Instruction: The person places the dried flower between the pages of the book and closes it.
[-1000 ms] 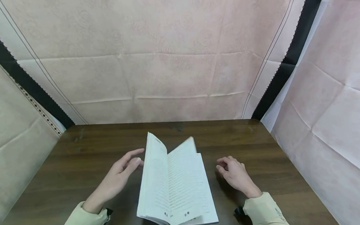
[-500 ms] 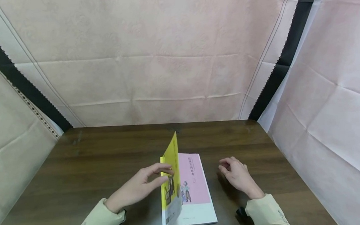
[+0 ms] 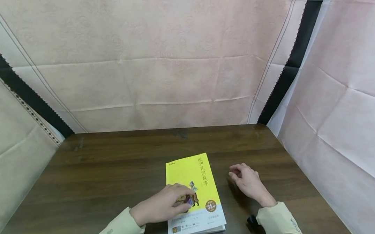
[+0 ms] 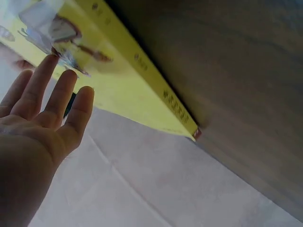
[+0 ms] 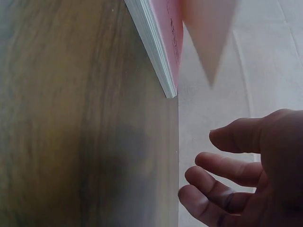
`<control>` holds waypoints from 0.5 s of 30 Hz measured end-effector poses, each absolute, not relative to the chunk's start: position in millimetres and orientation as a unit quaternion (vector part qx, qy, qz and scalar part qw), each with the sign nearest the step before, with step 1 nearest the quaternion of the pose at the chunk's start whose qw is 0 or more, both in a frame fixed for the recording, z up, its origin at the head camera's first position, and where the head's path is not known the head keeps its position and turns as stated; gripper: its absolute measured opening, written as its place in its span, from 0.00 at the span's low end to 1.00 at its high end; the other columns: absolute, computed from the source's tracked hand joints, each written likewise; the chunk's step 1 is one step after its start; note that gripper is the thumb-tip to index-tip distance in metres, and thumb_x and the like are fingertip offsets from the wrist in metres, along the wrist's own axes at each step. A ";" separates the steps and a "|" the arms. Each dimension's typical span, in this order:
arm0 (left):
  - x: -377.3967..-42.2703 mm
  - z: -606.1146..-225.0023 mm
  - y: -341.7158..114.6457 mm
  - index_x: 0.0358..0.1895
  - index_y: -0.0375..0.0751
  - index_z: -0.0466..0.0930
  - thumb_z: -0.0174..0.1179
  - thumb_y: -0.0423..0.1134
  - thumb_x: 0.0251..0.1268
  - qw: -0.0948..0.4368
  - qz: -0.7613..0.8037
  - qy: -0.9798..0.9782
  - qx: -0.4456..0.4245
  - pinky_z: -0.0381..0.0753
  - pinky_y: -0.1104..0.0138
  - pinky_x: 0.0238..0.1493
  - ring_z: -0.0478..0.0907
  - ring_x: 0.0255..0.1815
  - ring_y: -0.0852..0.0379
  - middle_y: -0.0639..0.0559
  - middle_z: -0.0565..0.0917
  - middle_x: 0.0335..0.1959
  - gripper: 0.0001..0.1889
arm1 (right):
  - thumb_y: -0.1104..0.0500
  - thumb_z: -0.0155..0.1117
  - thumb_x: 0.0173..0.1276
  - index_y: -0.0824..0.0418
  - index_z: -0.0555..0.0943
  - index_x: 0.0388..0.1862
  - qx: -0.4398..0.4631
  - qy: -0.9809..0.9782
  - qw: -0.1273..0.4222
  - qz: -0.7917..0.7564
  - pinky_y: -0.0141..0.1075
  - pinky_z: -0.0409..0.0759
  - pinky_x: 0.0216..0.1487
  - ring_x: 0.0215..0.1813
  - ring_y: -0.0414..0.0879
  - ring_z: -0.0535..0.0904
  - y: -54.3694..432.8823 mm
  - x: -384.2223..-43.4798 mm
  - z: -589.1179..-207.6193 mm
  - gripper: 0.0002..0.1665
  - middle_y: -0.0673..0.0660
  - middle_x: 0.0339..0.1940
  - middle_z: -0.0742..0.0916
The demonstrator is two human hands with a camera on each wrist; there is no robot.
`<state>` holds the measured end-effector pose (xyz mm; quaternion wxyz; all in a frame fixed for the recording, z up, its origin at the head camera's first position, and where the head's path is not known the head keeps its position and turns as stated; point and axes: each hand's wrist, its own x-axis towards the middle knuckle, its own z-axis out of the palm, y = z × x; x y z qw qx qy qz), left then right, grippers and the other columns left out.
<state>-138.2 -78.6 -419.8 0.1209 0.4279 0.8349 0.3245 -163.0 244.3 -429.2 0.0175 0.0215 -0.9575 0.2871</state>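
Note:
A book with a yellow and white front cover (image 3: 183, 169) lies near the front of the table, its cover slightly raised along the right side. Over the cover's lower left reaches my left hand (image 3: 166, 203), fingers extended and lightly bent. In the left wrist view those fingers (image 4: 64, 90) are spread beside the yellow cover, and the book's spine (image 4: 151, 78) rests at the table. My right hand (image 3: 248, 184) stays to the right of the book, loosely curled and holding nothing. The right wrist view catches the lifted cover (image 5: 208, 38) above a pink page (image 5: 169, 33).
The dark wooden table (image 3: 114, 169) extends around the book and both hands. Pale fabric panels (image 3: 172, 61) rise behind it and along both sides. A small black object (image 3: 251, 219) sits at the right sleeve cuff.
The book was open with white pages showing; its pages and then its yellow cover have swung over to the right. My left hand moved right with the cover. The right hand stayed put.

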 end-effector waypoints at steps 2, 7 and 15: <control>-137.8 -423.8 -76.7 0.55 0.55 0.78 0.56 0.49 0.72 0.108 0.299 0.839 0.442 0.70 0.60 0.54 0.72 0.47 0.62 0.68 0.79 0.45 0.13 | 0.57 0.63 0.70 0.61 0.80 0.54 0.019 -0.957 0.016 0.289 0.51 0.67 0.51 0.43 0.47 0.76 243.8 -162.3 -429.8 0.16 0.52 0.39 0.81; -134.1 -430.4 -73.1 0.54 0.57 0.78 0.57 0.46 0.71 0.094 0.250 0.853 0.448 0.67 0.53 0.58 0.72 0.53 0.63 0.68 0.79 0.49 0.11 | 0.57 0.63 0.70 0.61 0.80 0.55 0.009 -0.956 0.009 0.292 0.51 0.68 0.51 0.42 0.47 0.75 243.0 -159.9 -432.2 0.17 0.52 0.40 0.81; -133.4 -431.5 -76.1 0.62 0.51 0.76 0.58 0.47 0.69 0.071 0.198 0.858 0.469 0.62 0.46 0.65 0.69 0.67 0.55 0.59 0.76 0.63 0.20 | 0.54 0.61 0.71 0.65 0.77 0.60 0.028 -0.955 0.035 0.292 0.60 0.58 0.62 0.65 0.61 0.66 243.7 -160.7 -435.0 0.23 0.64 0.64 0.73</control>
